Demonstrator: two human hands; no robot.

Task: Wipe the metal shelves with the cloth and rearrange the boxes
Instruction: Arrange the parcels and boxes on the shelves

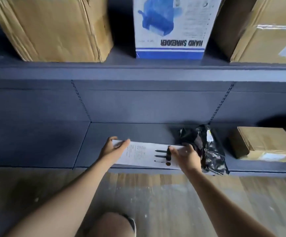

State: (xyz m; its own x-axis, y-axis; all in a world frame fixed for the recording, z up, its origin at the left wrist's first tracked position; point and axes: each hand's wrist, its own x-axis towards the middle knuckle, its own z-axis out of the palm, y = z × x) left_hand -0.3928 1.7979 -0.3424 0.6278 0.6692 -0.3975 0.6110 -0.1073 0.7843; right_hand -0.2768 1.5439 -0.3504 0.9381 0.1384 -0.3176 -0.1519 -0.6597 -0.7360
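Flat white box at front of lower metal shelf, left hand grip curled over its left end, right hand grip holding its right end, dark crumpled bag, perhaps plastic, just beside

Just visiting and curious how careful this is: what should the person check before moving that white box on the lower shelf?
1. Left hand grips the white box's left end: ok.
2. Right hand grips its right end: ok.
3. Bare room on the lower shelf to the left: ok.
4. Dark bag crowds the right hand: not ok.
5. Cloth for wiping: cannot tell, none in view.
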